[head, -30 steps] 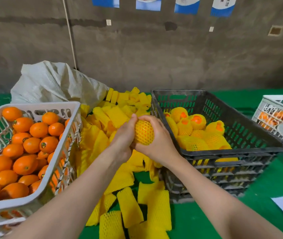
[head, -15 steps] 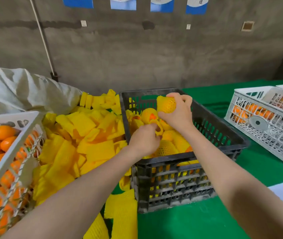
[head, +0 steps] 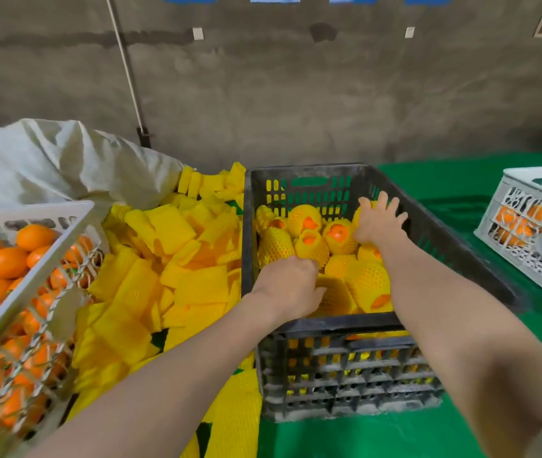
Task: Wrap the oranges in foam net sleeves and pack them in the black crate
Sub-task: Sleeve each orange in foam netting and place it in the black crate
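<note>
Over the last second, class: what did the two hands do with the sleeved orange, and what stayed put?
The right hand carried the sleeved orange rightward into the black crate and let go; its fingers are spread. The left hand followed to the crate's near side. The foam sleeve pile and white crate stayed.

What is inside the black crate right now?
Oranges in yellow foam net sleeves, with the right hand spread over them and the left hand at the near wall. The floor of the black crate and lower fruit are covered.

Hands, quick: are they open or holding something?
Left hand: fingers curled over wrapped oranges; cannot tell.
Right hand: open, empty, fingers spread.
</note>
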